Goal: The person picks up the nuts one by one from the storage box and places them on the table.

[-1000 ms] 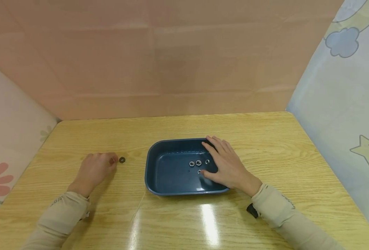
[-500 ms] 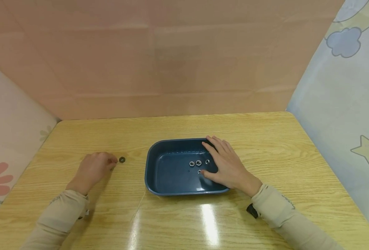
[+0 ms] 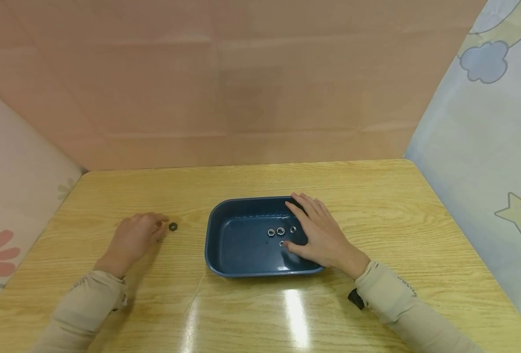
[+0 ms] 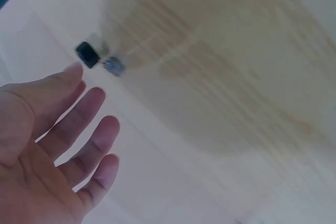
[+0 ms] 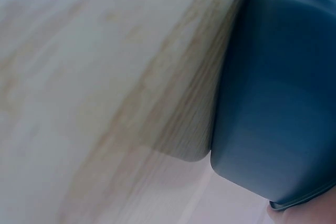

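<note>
While the bare left hand (image 3: 130, 239) hovers with its fingers loosely bent, gripping nothing, 1 dark hexagonal metal nut (image 3: 173, 226) lies just beyond its fingertips. Dark nut: flat on the pale wood-grain table (image 3: 375, 196), hole facing up. 1 small silver metal nut (image 4: 113, 65): just beside the dark nut, orientation too blurred to tell; mostly behind the hand in the head view. 1 dark-blue rectangular tray (image 3: 243, 250), rounded corners: right of the dark nut, well apart; opening upward, long axis left to right, roughly parallel to the table's far edge. Bare right hand (image 3: 320, 236): fingers spread, resting across the tray's right end and hiding part of it. Tray contents: 4 silver nuts (image 3: 280, 231), 3 in a rough row, 1 nearer the person, beside the thumb. Also: 2 beige sleeves (image 3: 386, 289).
</note>
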`<state>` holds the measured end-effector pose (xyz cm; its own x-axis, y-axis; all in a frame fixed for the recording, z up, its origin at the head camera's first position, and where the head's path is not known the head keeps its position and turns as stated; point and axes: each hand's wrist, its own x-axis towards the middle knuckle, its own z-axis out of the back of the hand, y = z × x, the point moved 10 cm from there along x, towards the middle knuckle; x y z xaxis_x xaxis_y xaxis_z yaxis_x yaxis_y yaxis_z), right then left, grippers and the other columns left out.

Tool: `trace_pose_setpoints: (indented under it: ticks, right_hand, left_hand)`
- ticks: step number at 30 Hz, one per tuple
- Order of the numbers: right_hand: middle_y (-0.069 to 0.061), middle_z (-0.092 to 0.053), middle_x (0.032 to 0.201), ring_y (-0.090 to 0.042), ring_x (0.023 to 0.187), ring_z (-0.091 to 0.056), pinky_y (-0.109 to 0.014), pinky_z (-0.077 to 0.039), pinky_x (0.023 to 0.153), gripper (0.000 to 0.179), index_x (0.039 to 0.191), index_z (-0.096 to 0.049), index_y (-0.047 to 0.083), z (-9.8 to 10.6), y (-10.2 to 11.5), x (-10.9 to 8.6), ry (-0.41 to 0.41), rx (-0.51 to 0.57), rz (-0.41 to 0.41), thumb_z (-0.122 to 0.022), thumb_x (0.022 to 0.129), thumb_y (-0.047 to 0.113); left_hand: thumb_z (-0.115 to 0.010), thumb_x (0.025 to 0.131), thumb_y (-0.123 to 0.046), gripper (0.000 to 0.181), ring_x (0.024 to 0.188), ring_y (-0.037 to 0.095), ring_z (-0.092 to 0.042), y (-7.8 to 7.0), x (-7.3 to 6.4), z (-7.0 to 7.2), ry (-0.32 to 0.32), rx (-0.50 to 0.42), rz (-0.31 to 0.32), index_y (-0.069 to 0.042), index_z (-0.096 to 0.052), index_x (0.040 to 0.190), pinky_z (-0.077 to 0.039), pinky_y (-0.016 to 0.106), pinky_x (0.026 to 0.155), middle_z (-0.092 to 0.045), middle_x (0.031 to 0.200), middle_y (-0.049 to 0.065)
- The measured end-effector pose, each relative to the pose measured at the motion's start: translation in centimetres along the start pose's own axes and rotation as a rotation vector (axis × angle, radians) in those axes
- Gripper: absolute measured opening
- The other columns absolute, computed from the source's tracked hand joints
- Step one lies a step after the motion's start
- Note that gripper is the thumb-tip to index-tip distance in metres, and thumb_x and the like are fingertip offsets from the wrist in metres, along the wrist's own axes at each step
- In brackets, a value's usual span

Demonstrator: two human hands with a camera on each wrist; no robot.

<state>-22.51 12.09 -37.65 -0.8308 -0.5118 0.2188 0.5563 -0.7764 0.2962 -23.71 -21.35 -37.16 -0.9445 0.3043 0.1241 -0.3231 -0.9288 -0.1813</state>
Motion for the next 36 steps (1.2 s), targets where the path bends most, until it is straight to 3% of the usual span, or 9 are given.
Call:
trace_pose_setpoints:
  ticks: [8,13,20,27,36]
  right_hand:
    - [-0.014,-0.024,0.163,-0.035,0.151,-0.020,-0.057,-0.015,0.123,0.090,0.153,-0.034,0.006,-0.2,-0.1,0.0,0.028,0.003,-0.017,-0.071,0.084,0.049]
    - [-0.013,-0.023,0.164,-0.035,0.152,-0.019,-0.056,-0.014,0.123,0.090,0.154,-0.033,0.006,-0.2,-0.1,0.0,0.039,0.004,-0.021,-0.071,0.085,0.049]
    - [-0.017,-0.027,0.162,-0.037,0.150,-0.022,-0.058,-0.017,0.122,0.091,0.152,-0.036,0.004,0.0,0.1,0.0,0.003,-0.001,0.001,-0.073,0.082,0.049]
    - [-0.017,-0.026,0.162,-0.036,0.150,-0.022,-0.058,-0.016,0.122,0.090,0.152,-0.035,0.004,0.0,-0.1,0.0,0.014,-0.010,-0.006,-0.072,0.083,0.048]
    - [-0.015,-0.023,0.163,-0.034,0.152,-0.019,-0.056,-0.014,0.123,0.090,0.153,-0.034,0.005,-0.2,-0.2,0.0,0.041,-0.010,-0.024,-0.071,0.084,0.050]
  left_hand:
    - [-0.077,0.085,-0.013,0.034,0.089,0.037,-0.070,-3.3,0.3,2.5,-0.179,0.009,-0.058,0.001,-0.070,0.115,-0.056,0.053,0.077,-0.073,0.108,0.020]
    - [-0.080,0.082,-0.013,0.038,0.085,0.036,-0.069,-5.5,0.4,3.6,-0.283,0.001,-0.127,0.001,-0.069,0.116,-0.056,0.052,0.077,-0.073,0.106,0.020]
    - [-0.078,0.085,-0.017,0.043,0.093,0.036,-0.069,-7.4,0.9,3.7,-0.288,-0.061,-0.143,0.000,-0.066,0.122,-0.054,0.053,0.089,-0.070,0.116,0.020]
    - [-0.079,0.085,-0.020,0.044,0.103,0.037,-0.069,-9.6,1.4,3.1,-0.302,-0.071,-0.227,-0.001,-0.066,0.122,-0.055,0.052,0.090,-0.071,0.116,0.018]
    - [-0.077,0.086,-0.021,0.044,0.106,0.033,-0.069,-11.7,1.9,2.7,-0.296,-0.117,-0.271,-0.003,-0.065,0.124,-0.055,0.051,0.090,-0.071,0.117,0.015]
